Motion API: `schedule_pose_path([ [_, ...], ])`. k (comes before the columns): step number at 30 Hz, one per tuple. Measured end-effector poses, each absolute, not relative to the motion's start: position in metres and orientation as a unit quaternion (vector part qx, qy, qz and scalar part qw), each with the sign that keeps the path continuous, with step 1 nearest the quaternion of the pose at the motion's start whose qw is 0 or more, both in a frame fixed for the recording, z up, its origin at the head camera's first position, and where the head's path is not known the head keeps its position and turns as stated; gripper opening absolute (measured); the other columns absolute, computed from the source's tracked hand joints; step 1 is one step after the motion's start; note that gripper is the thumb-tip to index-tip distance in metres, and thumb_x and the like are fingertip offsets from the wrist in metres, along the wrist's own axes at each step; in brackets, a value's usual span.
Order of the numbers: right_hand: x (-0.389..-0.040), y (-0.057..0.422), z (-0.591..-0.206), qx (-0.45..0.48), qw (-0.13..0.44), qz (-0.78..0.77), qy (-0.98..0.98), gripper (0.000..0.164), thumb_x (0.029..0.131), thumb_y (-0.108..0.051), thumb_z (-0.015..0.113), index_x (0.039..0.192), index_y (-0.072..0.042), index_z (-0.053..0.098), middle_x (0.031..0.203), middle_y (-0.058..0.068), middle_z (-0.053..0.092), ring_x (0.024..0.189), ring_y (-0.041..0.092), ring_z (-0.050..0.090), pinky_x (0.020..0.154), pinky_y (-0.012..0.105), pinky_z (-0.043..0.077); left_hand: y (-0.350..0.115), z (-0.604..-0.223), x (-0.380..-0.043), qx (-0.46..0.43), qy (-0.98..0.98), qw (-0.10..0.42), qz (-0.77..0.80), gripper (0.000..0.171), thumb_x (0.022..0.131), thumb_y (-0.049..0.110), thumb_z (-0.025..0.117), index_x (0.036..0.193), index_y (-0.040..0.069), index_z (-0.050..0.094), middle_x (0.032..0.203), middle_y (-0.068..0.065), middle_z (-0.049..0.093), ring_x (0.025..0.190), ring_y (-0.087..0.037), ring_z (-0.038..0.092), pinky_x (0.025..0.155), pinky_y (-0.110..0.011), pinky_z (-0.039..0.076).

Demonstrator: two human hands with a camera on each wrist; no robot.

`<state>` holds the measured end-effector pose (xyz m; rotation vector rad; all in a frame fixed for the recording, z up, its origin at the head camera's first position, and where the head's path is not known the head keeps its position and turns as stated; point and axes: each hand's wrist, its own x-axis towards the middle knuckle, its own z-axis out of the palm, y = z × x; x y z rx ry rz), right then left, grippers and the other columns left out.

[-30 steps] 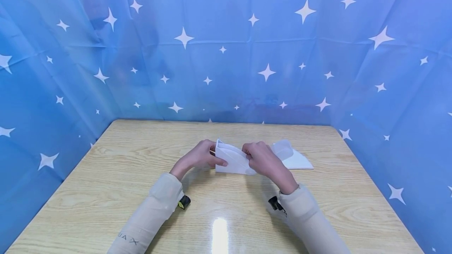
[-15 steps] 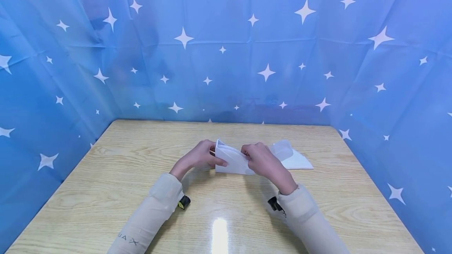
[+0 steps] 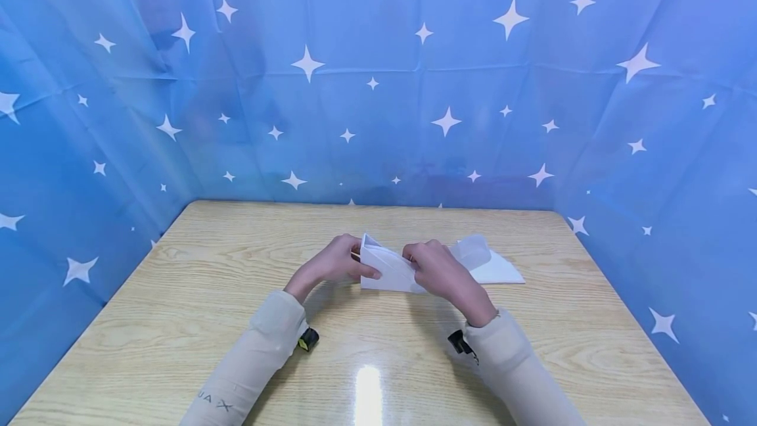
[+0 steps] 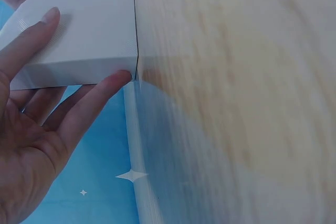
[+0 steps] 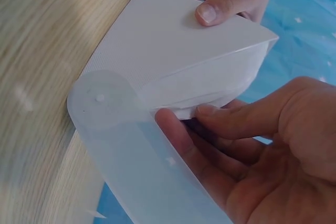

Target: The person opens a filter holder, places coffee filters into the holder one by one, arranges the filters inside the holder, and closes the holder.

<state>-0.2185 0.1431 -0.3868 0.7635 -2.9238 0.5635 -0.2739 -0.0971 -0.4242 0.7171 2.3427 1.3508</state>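
Note:
My left hand (image 3: pixel 338 260) grips the left end of a white wedge-shaped box (image 3: pixel 387 273), thumb on its near face and fingers behind and along its end. A translucent swivel cover (image 5: pixel 139 156) hangs out from a round pivot at the box's lower corner in the right wrist view. My right hand (image 3: pixel 439 269) is at the box's open slanted side. There its thumb and forefinger pinch the edge of thin white material (image 5: pixel 184 113) that fills the opening; how far this reaches inside is hidden.
A flat white folded piece (image 3: pixel 499 271) lies on the wooden table (image 3: pixel 236 248) right of the right hand, partly behind the cover. A blue curtain with white stars (image 3: pixel 378 117) stands round the table's back and sides.
My right hand has shifted very slightly left. The white material in the opening sits lower, and more of the box's inner left corner shows. The left hand stays still.

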Motion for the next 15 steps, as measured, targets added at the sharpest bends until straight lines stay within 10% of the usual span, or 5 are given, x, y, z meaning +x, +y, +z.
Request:
schedule_pose_path([
  [15, -0.2175, 0.1412, -0.3846, 0.244, 0.014, 0.174, -0.954, 0.036, 0.084, 0.02, 0.056, 0.093, -0.009, 0.076, 0.088, 0.006, 0.077, 0.068, 0.011, 0.06, 0.064, 0.028, 0.048, -0.0974, -0.4259, -0.2749, 0.251, 0.824, 0.17, 0.478, 0.028, 0.084, 0.02, 0.087, 0.108, 0.011, 0.075, 0.097, -0.006, 0.077, 0.08, -0.017, 0.072, 0.068, -0.048, 0.063],
])
